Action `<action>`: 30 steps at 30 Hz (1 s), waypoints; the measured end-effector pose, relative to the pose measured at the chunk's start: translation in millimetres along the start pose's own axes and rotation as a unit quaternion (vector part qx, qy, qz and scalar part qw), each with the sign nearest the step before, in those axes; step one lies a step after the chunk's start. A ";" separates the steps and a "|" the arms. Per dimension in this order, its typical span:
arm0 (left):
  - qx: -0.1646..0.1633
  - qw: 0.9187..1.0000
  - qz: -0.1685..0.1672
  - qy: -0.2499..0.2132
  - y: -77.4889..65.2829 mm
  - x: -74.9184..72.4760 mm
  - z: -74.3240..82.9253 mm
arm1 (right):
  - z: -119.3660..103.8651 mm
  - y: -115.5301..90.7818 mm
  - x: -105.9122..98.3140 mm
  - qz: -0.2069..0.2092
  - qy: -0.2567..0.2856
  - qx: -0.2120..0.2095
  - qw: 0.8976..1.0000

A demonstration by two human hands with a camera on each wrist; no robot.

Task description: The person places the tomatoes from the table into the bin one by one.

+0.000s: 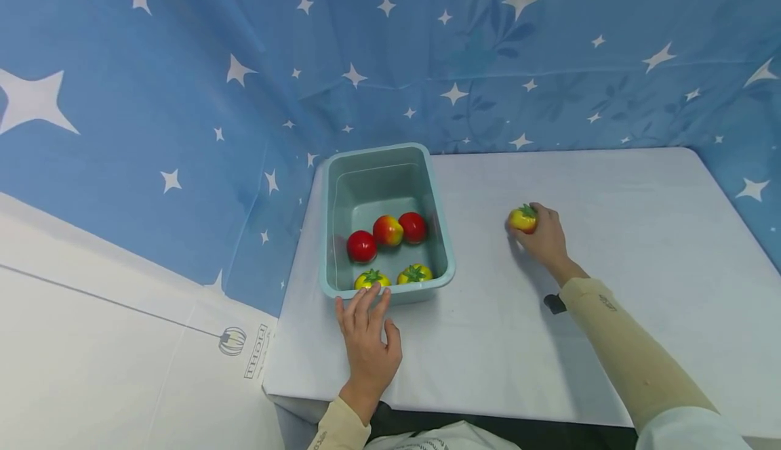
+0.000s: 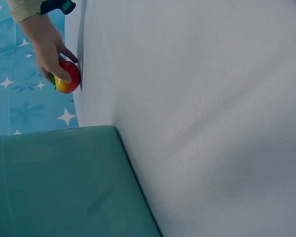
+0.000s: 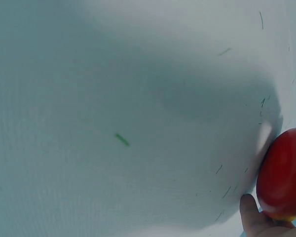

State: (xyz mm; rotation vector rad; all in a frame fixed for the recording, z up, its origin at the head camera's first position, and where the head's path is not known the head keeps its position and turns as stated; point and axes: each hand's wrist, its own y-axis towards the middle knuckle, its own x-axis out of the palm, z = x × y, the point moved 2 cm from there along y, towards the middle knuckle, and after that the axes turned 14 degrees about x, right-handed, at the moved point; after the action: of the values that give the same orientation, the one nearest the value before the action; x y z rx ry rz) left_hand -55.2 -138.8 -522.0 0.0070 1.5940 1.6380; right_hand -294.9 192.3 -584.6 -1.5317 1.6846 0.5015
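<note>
My right hand (image 1: 545, 238) grips a red and yellow toy fruit (image 1: 523, 219) with a green leafy top, right of the bin at the table's middle. In the right wrist view the fruit's red side (image 3: 283, 173) shows close to the white cloth. My left hand (image 1: 370, 348) has its fingers extended, the tips at the near rim of the blue-green bin (image 1: 448, 263). Inside the bin lie red fruits (image 1: 362, 247), a red-yellow one (image 1: 388, 231), and yellow ones with green tops (image 1: 415, 273) along the near wall.
A white cloth covers the table (image 1: 641, 233). Behind it and to the left hangs a blue curtain (image 1: 390, 50) with white stars. Small green bits (image 3: 122, 139) lie on the cloth in the right wrist view.
</note>
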 end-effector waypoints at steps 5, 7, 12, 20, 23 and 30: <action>-0.002 1.000 -0.005 -0.003 1.2 -0.8 1.4 | -1.1 -0.8 -3.1 0.000 0.009 0.006 1.000; -0.002 1.000 -0.006 -0.004 1.7 -1.0 1.8 | -3.2 -1.3 -4.4 0.003 0.016 0.004 1.000; -0.004 1.000 -0.006 -0.003 1.0 -1.3 1.9 | -16.8 -4.7 -5.6 0.004 0.029 -0.009 1.000; -0.009 1.000 -0.011 -0.003 -1.0 -1.5 2.2 | -49.9 -13.1 -6.9 0.016 0.051 -0.067 0.996; -0.009 1.000 -0.013 -0.003 -1.4 -1.2 2.0 | -64.6 -18.6 -9.0 0.016 0.069 -0.094 0.993; -0.010 1.000 -0.007 -0.007 -0.9 -1.2 1.7 | -104.3 -39.3 -14.1 0.012 0.094 -0.145 0.985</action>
State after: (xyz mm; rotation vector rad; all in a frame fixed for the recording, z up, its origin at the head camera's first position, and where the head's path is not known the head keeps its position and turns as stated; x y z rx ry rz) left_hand -53.0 -138.3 -521.8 -0.0034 1.5634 1.6392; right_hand -287.6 116.8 -501.7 -1.8178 1.8372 0.6552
